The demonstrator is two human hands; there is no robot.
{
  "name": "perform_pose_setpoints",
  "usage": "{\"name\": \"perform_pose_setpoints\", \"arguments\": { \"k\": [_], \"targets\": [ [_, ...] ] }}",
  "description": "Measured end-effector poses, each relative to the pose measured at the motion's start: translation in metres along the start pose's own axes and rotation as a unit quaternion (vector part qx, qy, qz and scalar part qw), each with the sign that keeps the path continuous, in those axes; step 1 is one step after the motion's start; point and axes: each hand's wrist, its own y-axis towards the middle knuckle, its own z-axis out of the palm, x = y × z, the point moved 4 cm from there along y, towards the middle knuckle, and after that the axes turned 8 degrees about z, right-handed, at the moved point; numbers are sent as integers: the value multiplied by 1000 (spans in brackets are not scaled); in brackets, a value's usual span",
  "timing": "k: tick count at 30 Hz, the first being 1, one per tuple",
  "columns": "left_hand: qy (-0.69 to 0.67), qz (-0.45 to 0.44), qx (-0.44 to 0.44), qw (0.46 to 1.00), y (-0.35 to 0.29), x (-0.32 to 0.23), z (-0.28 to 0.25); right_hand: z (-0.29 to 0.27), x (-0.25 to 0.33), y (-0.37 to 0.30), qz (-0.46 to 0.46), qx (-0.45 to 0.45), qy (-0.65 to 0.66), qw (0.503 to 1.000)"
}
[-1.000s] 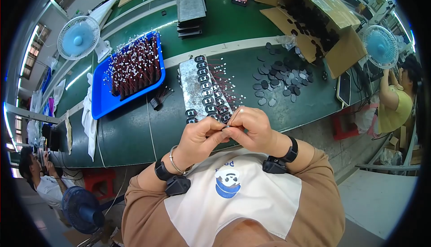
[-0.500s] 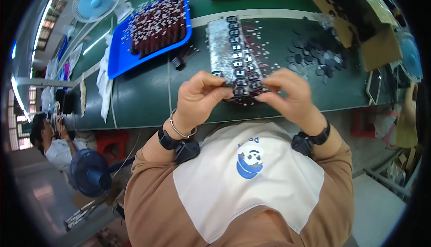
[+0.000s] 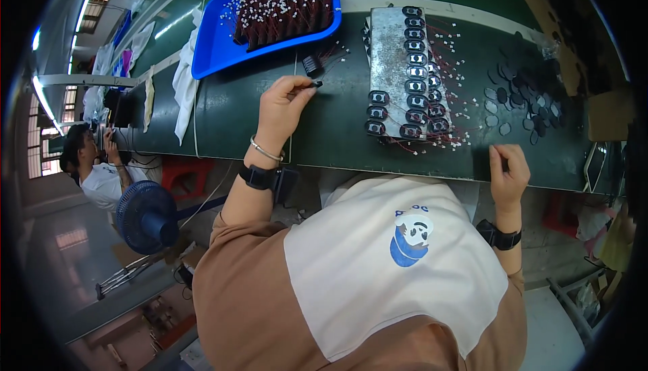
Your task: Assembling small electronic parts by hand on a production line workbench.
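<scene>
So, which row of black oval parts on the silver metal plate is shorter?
The left row of three black oval parts, at the near left corner of the metal plate; the right row is longer.

Two hands show: the left hand (image 3: 278, 104) left of centre, the right hand (image 3: 511, 172) at centre right. One small black piece (image 3: 317, 83) is in the left fingertips. Upper centre right, black oval parts (image 3: 417, 72) number three in the left column and about ten in the middle; the right column is partly hidden. There are one blue tray (image 3: 216, 44) at upper left, one bracelet (image 3: 266, 148) and two wristbands (image 3: 258, 177). At right, black discs (image 3: 516, 98) overlap too much to count.
</scene>
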Motion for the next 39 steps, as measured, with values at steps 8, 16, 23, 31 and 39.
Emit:
{"name": "perform_pose_setpoints", "arguments": {
  "k": [8, 16, 23, 31, 39],
  "targets": [
    [296, 149, -4, 943, 23, 3, 5, 0, 0, 5, 3, -12, -6, 1000],
    [102, 128, 34, 986, 19, -52, 29, 0, -1, 4, 8, -13, -1, 1000],
    [-8, 112, 208, 972, 20, -58, 70, -1, -1, 2, 0, -13, 2, 1000],
    [-189, -121, 198, 954, 12, -50, 73, -2, 0, 2, 1, -19, 3, 1000],
    [-272, -81, 109, 953, 5, -90, 60, -18, 34, 11, -35, 21, 109, 993]
  ]
}}
